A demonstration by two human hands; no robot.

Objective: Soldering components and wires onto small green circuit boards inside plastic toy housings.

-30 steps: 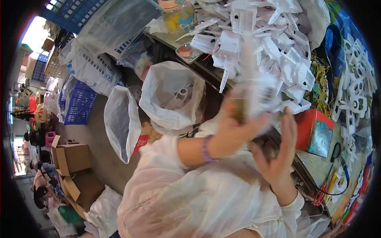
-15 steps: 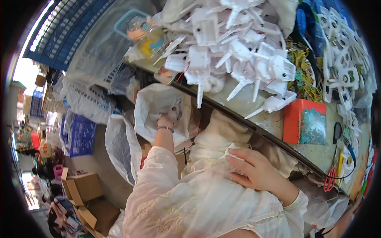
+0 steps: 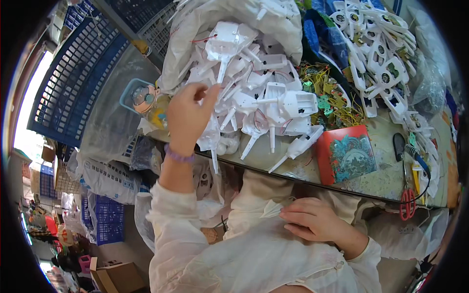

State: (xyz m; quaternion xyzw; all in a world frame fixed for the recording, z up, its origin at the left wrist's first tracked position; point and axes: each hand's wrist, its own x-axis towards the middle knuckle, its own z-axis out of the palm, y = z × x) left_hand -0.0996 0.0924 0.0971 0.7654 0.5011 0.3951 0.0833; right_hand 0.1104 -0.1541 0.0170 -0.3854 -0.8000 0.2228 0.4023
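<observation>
My left hand (image 3: 188, 115), with a purple bracelet at the wrist, is raised over the table's near edge at the left side of a heap of white plastic housings (image 3: 288, 105). Its thumb and fingers are curved with a gap between them, and I see nothing held there. The nearest housing (image 3: 229, 41) has a thin stem and a red wire; whether my fingertips touch any part I cannot tell. My right hand (image 3: 312, 219) lies on my lap over the pale cloth, its fingers stretched out and holding nothing I can see.
A red box (image 3: 348, 154) with a teal pattern stands by the table edge. Beyond it lie small circuit boards with yellow wires (image 3: 330, 95), stacked white parts (image 3: 381, 53) and red-handled scissors (image 3: 407, 202). At left are a drinking bottle (image 3: 146, 100) and blue crates (image 3: 73, 80).
My left hand has come up out of the white bag below the table and over to the heap. My view has shifted up the table; my right hand stays on my lap.
</observation>
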